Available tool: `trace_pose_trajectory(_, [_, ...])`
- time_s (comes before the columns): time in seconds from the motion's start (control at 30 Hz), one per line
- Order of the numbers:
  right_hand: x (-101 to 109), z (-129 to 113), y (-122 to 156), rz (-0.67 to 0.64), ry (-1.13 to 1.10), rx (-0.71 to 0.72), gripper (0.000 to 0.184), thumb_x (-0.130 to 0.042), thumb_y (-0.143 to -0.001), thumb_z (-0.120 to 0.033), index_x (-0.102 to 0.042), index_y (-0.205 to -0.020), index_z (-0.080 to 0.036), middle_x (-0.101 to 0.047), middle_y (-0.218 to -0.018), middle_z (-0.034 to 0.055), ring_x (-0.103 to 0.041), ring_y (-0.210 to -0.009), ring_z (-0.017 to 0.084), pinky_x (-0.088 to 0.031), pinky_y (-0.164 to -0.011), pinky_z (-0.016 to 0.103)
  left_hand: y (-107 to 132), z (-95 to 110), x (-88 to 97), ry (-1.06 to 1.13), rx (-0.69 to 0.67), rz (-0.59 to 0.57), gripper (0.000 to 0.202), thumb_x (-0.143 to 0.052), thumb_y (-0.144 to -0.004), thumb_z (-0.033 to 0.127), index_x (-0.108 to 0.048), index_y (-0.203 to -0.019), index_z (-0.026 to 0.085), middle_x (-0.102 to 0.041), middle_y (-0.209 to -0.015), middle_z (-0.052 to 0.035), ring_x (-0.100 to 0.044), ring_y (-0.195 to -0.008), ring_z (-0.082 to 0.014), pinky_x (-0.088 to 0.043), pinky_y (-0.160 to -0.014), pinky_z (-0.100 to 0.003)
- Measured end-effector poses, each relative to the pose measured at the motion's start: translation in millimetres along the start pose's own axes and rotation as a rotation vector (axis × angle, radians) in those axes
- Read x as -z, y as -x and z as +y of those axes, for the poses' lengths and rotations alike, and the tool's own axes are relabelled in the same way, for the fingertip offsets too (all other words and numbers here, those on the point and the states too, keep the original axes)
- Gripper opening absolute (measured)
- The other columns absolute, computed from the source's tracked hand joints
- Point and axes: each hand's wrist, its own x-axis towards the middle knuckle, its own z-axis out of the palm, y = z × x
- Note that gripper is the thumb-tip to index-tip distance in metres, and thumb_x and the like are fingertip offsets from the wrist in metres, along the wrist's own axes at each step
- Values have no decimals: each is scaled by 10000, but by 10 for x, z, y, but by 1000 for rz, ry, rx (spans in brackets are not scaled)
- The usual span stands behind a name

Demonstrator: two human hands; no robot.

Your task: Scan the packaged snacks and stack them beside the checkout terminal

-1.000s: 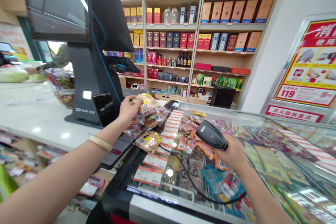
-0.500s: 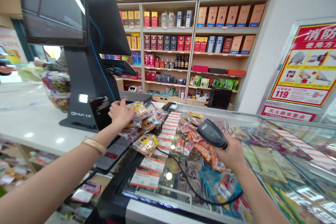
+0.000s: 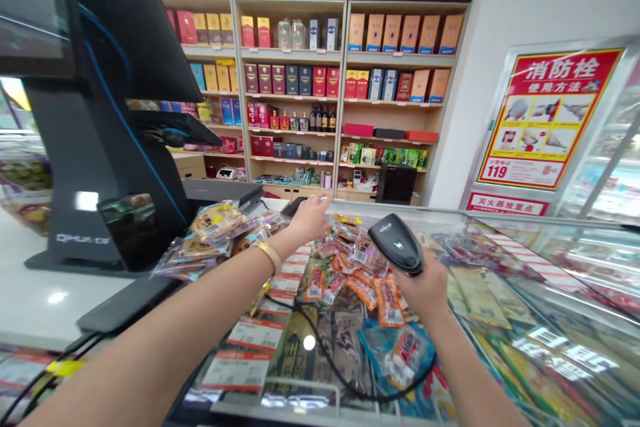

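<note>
My right hand (image 3: 425, 283) is wrapped round the handle of a black barcode scanner (image 3: 397, 242), held over the glass counter. Its black cable (image 3: 345, 373) loops across the glass. Beneath and left of the scanner lies a pile of small wrapped snacks (image 3: 363, 287), several in orange wrappers. My left hand (image 3: 309, 217), with a gold bracelet at the wrist, hovers at the far left edge of that pile. Its fingers are stretched out, and nothing shows in them. Left of my left forearm lies a heap of clear cookie packets (image 3: 220, 223), partly covered by the arm.
A black checkout terminal (image 3: 110, 167) stands on the white counter (image 3: 55, 297) at left. Price labels (image 3: 255, 333) line the glass. A blue snack bag (image 3: 400, 347) lies nearer me. Boxed bottles fill the back shelves (image 3: 290, 80); a red fire notice (image 3: 550, 120) hangs at right.
My left hand has left the cookie packets and moved right to the orange-wrapped snack pile. The view has turned to the right. The scanner stays in my right hand, tipped more upright.
</note>
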Motion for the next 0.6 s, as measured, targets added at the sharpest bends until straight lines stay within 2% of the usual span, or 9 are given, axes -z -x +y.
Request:
trace_pose_trajectory(0.1, [4, -30, 0, -27, 1, -8, 213, -572, -785, -412, -613, -748, -206, -645, -635, 38, -603, -567, 189, -410, -527, 261, -210, 72, -114, -58, -63, -105, 642, -549, -751, 56, -482, -1377, 185, -483, -1437, -156, -489, -1282, -293, -387, -1059, -447])
trace_pose_trajectory(0.17, [3, -41, 6, -45, -8, -7, 194, -566, -783, -390, -618, -765, -204, -649, -644, 38, -612, -581, 190, -416, -534, 259, -305, 100, -178, -39, -100, -173, 654, -531, -722, 3, -534, -1337, 225, -540, -1403, -120, -498, -1287, -258, -372, -1074, -413])
trace_pose_trajectory(0.3, [-5, -44, 23, -73, -24, -11, 198, -576, -773, -384, -631, -817, -199, -673, -693, 49, -640, -641, 203, -445, -569, 263, -368, 137, -279, 82, -72, -280, 480, -550, -723, 43, -697, -1125, 260, -720, -1120, -91, -649, -1067, -241, -463, -944, -331])
trace_pose_trajectory(0.4, [-14, -35, 30, -98, -22, -4, 188, -571, -773, -375, -633, -820, -204, -687, -721, 59, -651, -666, 210, -458, -586, 266, -321, 141, -313, 114, -22, -239, 382, -537, -757, 90, -736, -1036, 257, -748, -1004, -92, -685, -942, -237, -493, -849, -309])
trace_pose_trajectory(0.6, [-24, -35, 37, -130, -6, -22, 232, -580, -776, -400, -664, -871, -206, -713, -781, 82, -658, -672, 217, -465, -581, 272, -157, 47, -275, 171, 72, -86, 248, -572, -741, 113, -739, -900, 205, -744, -925, -105, -681, -887, -240, -501, -823, -326])
